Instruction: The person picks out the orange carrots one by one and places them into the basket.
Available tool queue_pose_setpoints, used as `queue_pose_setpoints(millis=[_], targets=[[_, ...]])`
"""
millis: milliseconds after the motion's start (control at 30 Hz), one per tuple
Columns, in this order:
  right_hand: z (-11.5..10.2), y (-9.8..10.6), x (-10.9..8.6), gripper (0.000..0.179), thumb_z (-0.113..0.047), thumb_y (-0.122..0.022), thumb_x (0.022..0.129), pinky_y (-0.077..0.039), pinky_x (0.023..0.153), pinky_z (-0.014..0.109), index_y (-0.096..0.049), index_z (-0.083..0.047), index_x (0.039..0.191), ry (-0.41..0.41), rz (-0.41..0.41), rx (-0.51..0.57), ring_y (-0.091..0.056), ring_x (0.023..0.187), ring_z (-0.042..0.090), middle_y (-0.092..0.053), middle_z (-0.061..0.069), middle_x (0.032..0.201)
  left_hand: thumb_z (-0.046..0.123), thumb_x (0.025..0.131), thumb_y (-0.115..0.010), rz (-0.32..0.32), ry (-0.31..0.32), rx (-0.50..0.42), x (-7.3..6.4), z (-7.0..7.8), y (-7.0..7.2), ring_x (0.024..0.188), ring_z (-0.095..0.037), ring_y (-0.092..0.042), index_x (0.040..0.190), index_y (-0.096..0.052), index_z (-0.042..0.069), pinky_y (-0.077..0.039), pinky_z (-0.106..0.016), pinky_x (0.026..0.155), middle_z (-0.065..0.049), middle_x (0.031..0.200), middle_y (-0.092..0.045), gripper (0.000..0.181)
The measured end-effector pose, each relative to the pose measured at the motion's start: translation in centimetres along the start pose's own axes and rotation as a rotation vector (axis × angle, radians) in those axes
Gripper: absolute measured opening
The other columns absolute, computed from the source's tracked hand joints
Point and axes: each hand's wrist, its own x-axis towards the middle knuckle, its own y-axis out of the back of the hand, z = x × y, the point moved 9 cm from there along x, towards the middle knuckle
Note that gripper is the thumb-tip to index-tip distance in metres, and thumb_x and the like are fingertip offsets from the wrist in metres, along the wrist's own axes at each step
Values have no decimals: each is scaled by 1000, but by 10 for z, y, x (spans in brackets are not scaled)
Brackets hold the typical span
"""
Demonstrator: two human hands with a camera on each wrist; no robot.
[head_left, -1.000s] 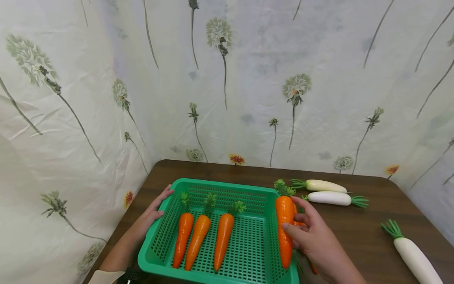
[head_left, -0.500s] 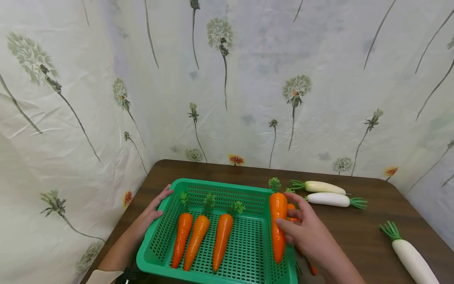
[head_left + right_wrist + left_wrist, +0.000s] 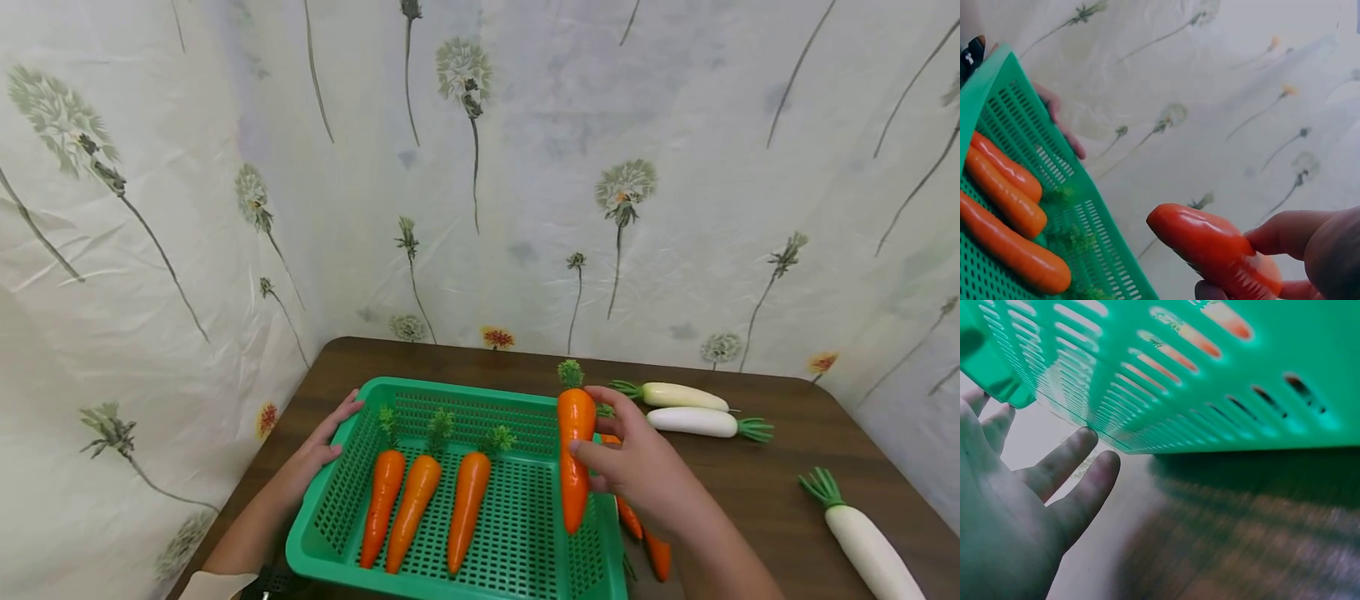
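In the head view a green plastic basket [image 3: 465, 391] stands at the table's near side. Inside it lie three orange carrots with green tops, among them the rightmost carrot [image 3: 469, 508]. My right hand [image 3: 637, 471] pinches another carrot [image 3: 576, 442] between thumb and fingers, top upward, above the basket's right side. The right wrist view shows the held carrot's orange body [image 3: 1204, 240]. My left hand [image 3: 307, 467] rests against the basket's left side; the left wrist view shows its fingers [image 3: 1088, 494] extended at the perforated wall [image 3: 1322, 350].
Right of the basket, more carrots [image 3: 657, 557] lie partly hidden beneath my right hand. Farther back are a pale radish [image 3: 686, 396] and a white radish [image 3: 693, 422]. Another white radish [image 3: 873, 550] lies near the table's right edge. A flower-patterned cloth [image 3: 525, 183] hangs behind the table.
My right hand has carried the carrot left and slightly up, from the basket's right rim to over its inside. My left hand has stayed at the basket's left side.
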Motion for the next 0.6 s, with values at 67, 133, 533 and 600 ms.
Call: queue_pose_setpoints(millis=[67,133,533,600], targets=[[-3,-3,2,79,-16,-69,99,-61,81,46,-23,-20,163,-1,-9,-9,-69,105,32,-42,26,152,4,104,-34,0,2,2,-1,0,0,149,14,-18,161,-27,-5,-25,-11,112,6,176,-8,58],[-6,-6,4,77,-15,-70,99,-61,80,47,-25,-19,162,-6,-16,-14,-70,106,32,-39,25,154,4,105,-34,-4,2,10,-1,0,0,149,14,-17,161,-26,-6,-25,-11,112,5,176,-7,58],[-9,-23,24,75,-12,-72,97,-62,80,50,-28,-14,158,-21,-34,-5,-71,104,33,-23,14,166,5,106,-33,-12,27,-7,-2,0,0,148,16,-16,161,-23,-8,-27,-10,111,-3,178,-1,57],[-6,-26,29,75,-12,-72,97,-62,80,50,-28,-13,158,-28,-43,-23,-71,104,32,-26,16,164,5,107,-32,-19,20,-17,-3,0,-2,149,16,-15,162,-23,-6,-27,-10,111,2,177,-2,57]])
